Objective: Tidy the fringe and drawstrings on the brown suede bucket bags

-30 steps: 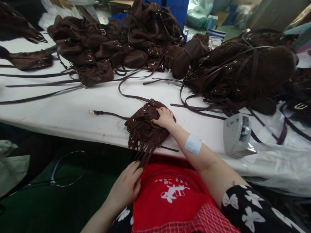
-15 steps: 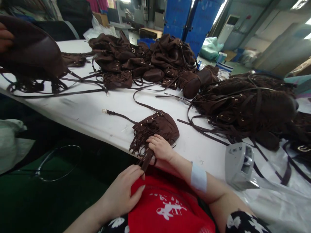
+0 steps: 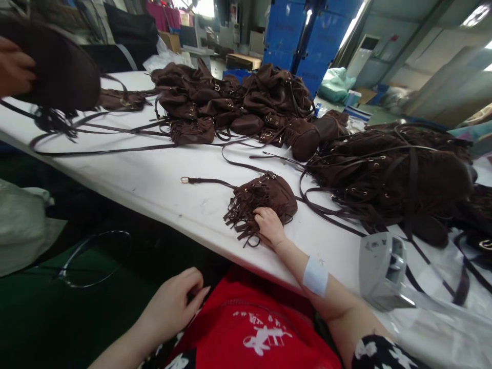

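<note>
A small dark brown fringed bag (image 3: 282, 192) lies on the white table before me. A strap with a metal buckle stretches out from it to the left. My right hand (image 3: 269, 225) rests at the bag's lower side, its curled fingers gripping the fringe. Lower left, beside the red apron (image 3: 249, 318), my left hand (image 3: 175, 300) hangs off the table edge. Its fingers are loosely bent with the thumb apart, and nothing shows in them.
Heaps of similar brown bags (image 3: 230, 102) cover the table's far side, with another pile (image 3: 407, 164) at right. A grey tape dispenser (image 3: 380, 266) stands near my right arm. At far left another person's hand (image 3: 13, 66) holds a brown bag (image 3: 63, 66).
My left hand has let go of the brown strip by the fringe and drawn back left. The bag and my right hand sit further right in view.
</note>
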### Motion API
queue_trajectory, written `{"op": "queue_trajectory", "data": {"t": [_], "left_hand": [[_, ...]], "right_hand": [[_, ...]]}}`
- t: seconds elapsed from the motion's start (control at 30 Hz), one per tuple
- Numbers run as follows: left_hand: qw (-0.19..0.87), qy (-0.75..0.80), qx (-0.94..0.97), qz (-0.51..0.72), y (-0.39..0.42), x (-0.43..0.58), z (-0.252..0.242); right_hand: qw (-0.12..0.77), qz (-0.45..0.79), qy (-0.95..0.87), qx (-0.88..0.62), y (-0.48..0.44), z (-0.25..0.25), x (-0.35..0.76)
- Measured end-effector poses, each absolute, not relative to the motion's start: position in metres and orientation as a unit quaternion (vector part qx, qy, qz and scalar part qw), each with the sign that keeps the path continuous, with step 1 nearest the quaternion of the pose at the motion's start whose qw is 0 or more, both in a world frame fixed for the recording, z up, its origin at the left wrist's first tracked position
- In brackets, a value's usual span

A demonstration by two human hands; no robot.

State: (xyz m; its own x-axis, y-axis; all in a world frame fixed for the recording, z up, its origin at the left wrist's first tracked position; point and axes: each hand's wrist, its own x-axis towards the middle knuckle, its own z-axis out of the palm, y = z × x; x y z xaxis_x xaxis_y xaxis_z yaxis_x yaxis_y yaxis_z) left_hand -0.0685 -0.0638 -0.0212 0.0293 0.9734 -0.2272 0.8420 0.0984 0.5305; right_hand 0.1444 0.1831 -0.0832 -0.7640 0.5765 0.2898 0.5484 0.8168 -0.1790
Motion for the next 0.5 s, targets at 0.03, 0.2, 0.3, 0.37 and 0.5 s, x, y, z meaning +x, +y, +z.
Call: {"op": "queue_trajectory", "data": {"t": [0.03, 0.2, 0.3, 0.37, 0.5], "left_hand": [[0.260, 0.683, 0.668, 0.140, -0.053, -0.066, -0.022], [0.138, 0.625, 0.728, 0.246, 0.014, -0.049, -0.029], [0.125, 0.577, 0.766, 0.253, 0.053, -0.033, -0.033], [0.134, 0.556, 0.788, 0.228, 0.074, -0.019, -0.036], [0.103, 0.573, 0.807, 0.102, 0.086, 0.010, -0.044]], "right_hand": [[0.173, 0.049, -0.937, -0.300, 0.175, -0.081, 0.141], [0.203, 0.150, -0.937, -0.240, 0.105, -0.063, 0.131], [0.152, 0.189, -0.948, -0.204, 0.066, -0.053, 0.136], [0.103, 0.213, -0.958, -0.160, 0.051, -0.046, 0.143], [0.095, 0.241, -0.955, -0.148, 0.049, -0.030, 0.159]]}}
